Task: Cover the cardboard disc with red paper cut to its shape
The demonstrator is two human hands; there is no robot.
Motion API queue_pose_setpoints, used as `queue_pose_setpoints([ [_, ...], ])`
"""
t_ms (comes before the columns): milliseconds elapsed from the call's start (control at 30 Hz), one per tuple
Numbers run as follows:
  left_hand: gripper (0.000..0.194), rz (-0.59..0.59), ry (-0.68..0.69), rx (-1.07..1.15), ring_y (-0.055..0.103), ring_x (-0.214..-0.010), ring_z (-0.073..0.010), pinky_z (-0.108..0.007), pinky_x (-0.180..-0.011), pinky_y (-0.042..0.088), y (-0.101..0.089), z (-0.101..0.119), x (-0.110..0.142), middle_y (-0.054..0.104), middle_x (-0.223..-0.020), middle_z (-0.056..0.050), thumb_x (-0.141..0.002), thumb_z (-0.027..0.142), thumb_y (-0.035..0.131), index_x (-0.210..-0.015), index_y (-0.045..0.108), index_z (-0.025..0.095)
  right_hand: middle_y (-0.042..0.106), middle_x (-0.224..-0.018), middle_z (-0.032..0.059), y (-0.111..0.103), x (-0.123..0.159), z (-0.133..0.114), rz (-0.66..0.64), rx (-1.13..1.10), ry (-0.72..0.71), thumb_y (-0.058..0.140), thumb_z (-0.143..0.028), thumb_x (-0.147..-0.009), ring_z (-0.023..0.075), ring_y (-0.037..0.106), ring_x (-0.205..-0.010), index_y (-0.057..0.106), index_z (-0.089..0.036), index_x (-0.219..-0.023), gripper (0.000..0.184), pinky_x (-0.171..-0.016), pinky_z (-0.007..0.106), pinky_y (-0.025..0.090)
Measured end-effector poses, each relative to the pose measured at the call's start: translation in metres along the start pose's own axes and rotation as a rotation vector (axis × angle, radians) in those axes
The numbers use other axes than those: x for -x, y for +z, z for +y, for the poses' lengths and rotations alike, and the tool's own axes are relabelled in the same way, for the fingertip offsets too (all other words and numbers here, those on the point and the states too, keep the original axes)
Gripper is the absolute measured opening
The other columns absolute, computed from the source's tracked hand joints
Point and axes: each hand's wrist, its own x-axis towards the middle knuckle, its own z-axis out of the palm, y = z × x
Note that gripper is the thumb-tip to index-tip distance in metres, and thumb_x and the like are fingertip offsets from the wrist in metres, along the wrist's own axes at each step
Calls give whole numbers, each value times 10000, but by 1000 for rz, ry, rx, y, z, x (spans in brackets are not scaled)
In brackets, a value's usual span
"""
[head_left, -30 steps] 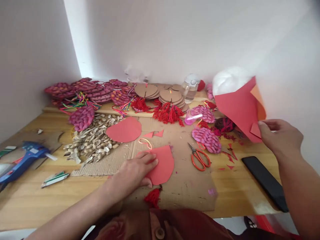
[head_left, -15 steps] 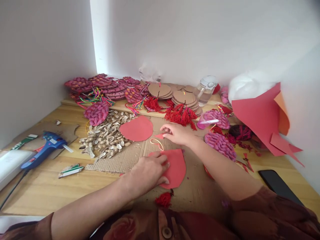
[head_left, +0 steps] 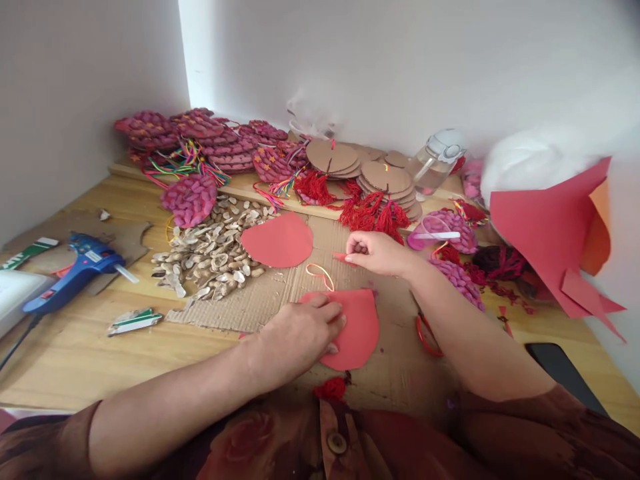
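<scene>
The work in hand looks like assembling a red paper ornament (head_left: 353, 327) on the cardboard sheet (head_left: 395, 373), and the step appears to be picking up a small red paper triangle (head_left: 344, 257) to add to it; the next move would call for a fine pinch and careful placing near the yellow loop (head_left: 320, 273). The left hand (head_left: 300, 333) lies flat and open, fingers spread, pressing the ornament down. The right hand (head_left: 377, 253) is nearly closed, fingertips pinching at the triangle just beyond it.
</scene>
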Motion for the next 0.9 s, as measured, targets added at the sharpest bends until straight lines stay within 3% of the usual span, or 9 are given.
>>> queue_pose_setpoints([
  [200, 354, -13, 16, 0, 574, -1198, -265, -319, -793, 593, 1, -1, -1, 632, -1285, -109, -945, 356, 652, -1259, 637, 192, 683, -793, -13, -8, 13, 13, -13, -5, 19, 656, -215, -833, 132, 592, -702, 645, -200, -864, 37, -640, 246, 403],
  [367, 354, 12, 7, 12, 569, -1212, -263, -314, -822, 589, 1, -2, 1, 626, -1292, -113, -949, 352, 644, -1277, 633, 217, 662, -887, 15, -3, 5, 13, 19, 78, 5, 739, -199, -786, 155, 581, -757, 665, -202, -978, 206, -677, 270, 407],
  [667, 322, -22, 19, 16, 529, -1279, -237, -343, -977, 545, 2, -5, 2, 601, -1343, -89, -1007, 205, 520, -1319, 599, 214, 561, -894, 16, 1, -9, 19, -19, 193, 0, 812, -183, -752, 153, 541, -787, 699, -197, -819, 133, -724, 296, 395],
  [900, 322, 7, 31, 11, 523, -1274, -244, -356, -989, 528, 1, -5, 4, 614, -1300, -91, -1027, 243, 493, -1333, 587, 206, 597, -801, -4, 7, 11, 11, 123, 197, -97, 721, -146, -803, 156, 553, -791, 633, -182, -796, 96, -740, 295, 389],
])
